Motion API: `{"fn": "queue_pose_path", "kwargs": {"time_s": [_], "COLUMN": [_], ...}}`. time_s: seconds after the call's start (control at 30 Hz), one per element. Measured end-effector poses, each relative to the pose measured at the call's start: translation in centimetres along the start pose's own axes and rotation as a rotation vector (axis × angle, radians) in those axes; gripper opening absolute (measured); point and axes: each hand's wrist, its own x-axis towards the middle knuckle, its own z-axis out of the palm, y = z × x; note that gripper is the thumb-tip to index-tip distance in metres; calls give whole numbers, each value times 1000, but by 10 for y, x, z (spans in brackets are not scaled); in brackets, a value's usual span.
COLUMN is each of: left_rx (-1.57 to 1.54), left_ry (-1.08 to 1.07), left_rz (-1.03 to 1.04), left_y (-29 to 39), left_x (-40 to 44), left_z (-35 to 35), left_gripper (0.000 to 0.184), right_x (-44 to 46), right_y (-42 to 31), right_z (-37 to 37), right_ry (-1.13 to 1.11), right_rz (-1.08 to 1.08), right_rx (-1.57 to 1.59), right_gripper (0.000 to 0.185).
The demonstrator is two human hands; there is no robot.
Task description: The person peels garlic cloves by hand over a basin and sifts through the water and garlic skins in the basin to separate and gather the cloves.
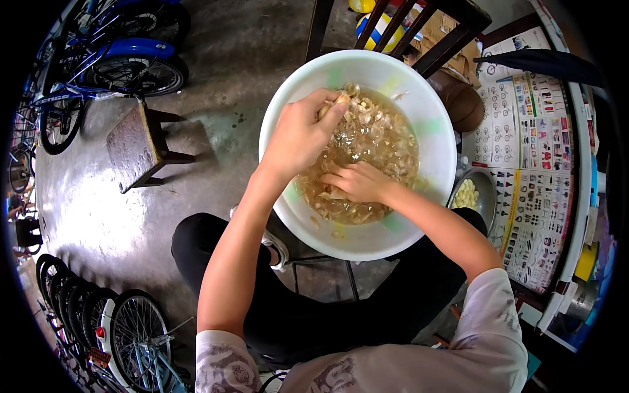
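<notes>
A wide white basin (432, 124) holds brownish water with many pale, papery garlic skins (377, 124) floating in it. Above the basin's upper left part, my left hand (304, 128) is closed, its thumb and fingers pinched on a small pale piece that looks like garlic (341, 99). My right hand (357, 181) is in the water near the middle of the basin, fingers curled down among the skins; its fingertips are partly hidden, and what they hold cannot be made out. To the right, a metal bowl (485, 190) contains peeled garlic cloves (466, 194).
A wooden stool (134, 144) stands on the floor at left, near blue bicycles (134, 56). More wheels (137, 327) are at lower left. Behind the basin are a dark wooden chair (452, 33) and a ball (386, 33). A printed chart (537, 216) covers a surface at right.
</notes>
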Motion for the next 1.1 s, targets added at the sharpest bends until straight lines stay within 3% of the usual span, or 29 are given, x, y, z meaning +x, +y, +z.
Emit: {"fn": "queue_pose_path", "kwargs": {"time_s": [0.13, 0.2, 0.37, 0.43, 0.47, 0.57, 0.63, 0.7, 0.77, 0.8, 0.83, 0.9, 1.03, 1.1], "left_rx": [10, 20, 35, 51, 64, 49, 56, 65, 63, 63, 68, 74, 37, -124], "left_ry": [2, -5, 7, 8, 9, 15, -1, -9, -28, -31, -50, -77, -101, -119], "left_rz": [8, 3, 29, 31, 37, 46, 16, -19, -4, -7, -21, -29, -61, -179], "left_y": [0, 0, -2, -3, -2, -2, 1, 1, -1, -2, -2, -2, -6, -4], "left_x": [-1, -1, 0, 0, 0, -1, -2, -2, -3, -5, -6, -7, -8, -9], "left_z": [1, 2, 4, 4, 6, 8, 8, 5, 5, 5, 5, 6, 9, 12], "left_gripper": [30, 30, 31, 31, 32, 32, 33, 33, 31, 31, 29, 27, 20, 21], "right_x": [-14, -19, -29, -22, -18, -4, -3, -8, -16, -18, -23, -32, -38, -40], "right_y": [-21, -36, -64, -69, -69, -65, -65, -61, -42, -39, -37, -24, 6, 15], "right_z": [-12, -28, -52, -50, -40, 10, 12, 2, 6, -12, -30, -36, -47, -47], "right_ry": [-21, -203, 15, 90, 105, -60, -37, -26, 124, 195, 74, 139, 182, 285], "right_rz": [92, 193, 239, 301, 244, 406, 330, 316, 290, 311, 490, 588, 597, 622], "right_rx": [-45, -85, -272, 165, 174, 117, 7, 94, 237, 403, 598, 866, 896, 899], "right_gripper": [52, 65, 50, 31, 15, 11, 14, 13, 11, 7, 6, 14, 17, 20]}}
